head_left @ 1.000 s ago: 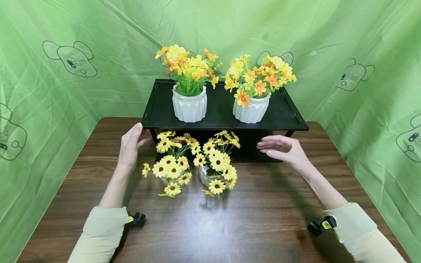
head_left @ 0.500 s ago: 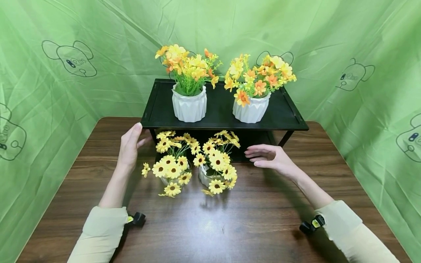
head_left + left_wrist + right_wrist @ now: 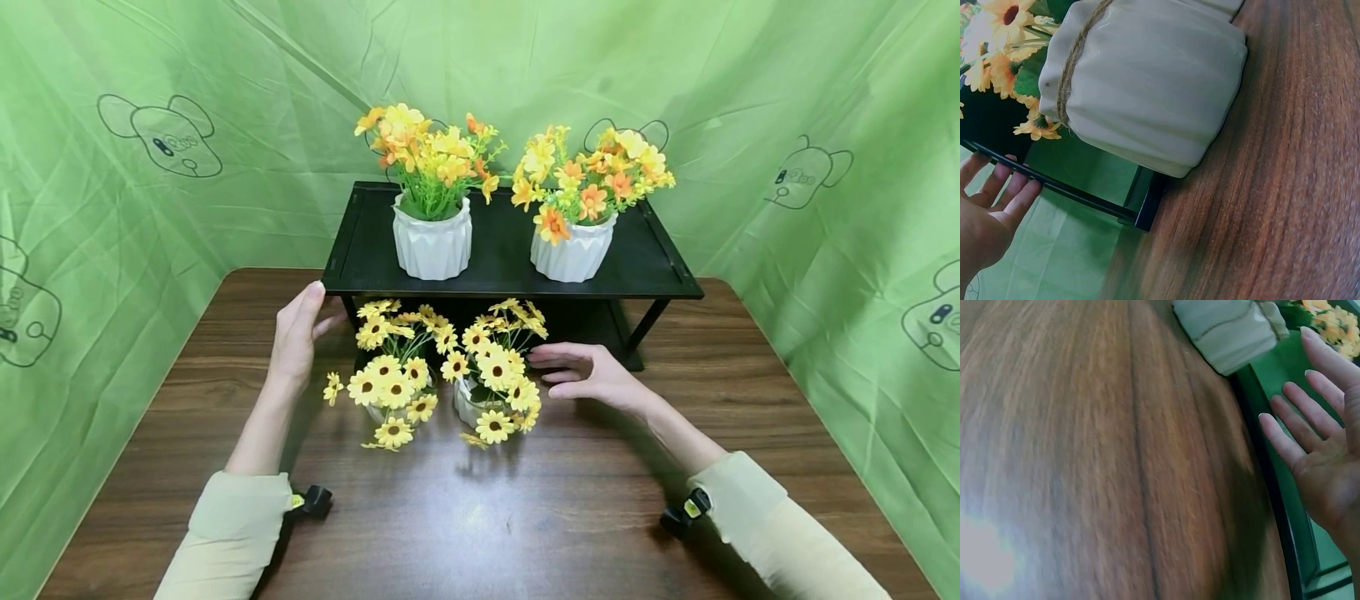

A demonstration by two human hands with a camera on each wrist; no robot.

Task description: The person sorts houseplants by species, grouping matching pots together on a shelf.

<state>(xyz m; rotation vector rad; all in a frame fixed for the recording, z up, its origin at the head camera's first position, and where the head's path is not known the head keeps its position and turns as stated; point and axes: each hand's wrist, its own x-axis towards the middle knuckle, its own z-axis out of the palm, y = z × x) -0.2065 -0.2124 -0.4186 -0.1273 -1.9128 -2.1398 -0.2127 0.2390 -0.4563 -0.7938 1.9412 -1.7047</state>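
A black two-tier shelf point(image 3: 502, 242) stands on the table. My left hand point(image 3: 296, 333) holds its front left corner, the thumb at the top board's edge and the fingers point(image 3: 1017, 197) against the side bar. Two white pots of yellow daisies stand in front of the shelf: a left potted plant point(image 3: 390, 387) and a right potted plant point(image 3: 495, 367). Just right of the right plant, my right hand point(image 3: 592, 375) reaches in with relaxed, slightly bent fingers point(image 3: 1282, 437) and holds nothing. Whether its fingertips touch the blooms, I cannot tell. Flowers largely hide both front pots.
Two white pots with orange and yellow flowers, a left one point(image 3: 432, 242) and a right one point(image 3: 573, 250), stand on the shelf's top. A green cloth point(image 3: 480, 50) surrounds the brown wooden table point(image 3: 465, 517) at the back and sides.
My right hand has moved left and a little toward me, from the shelf's right side to beside the right daisy pot. The left hand and the plants have stayed put.
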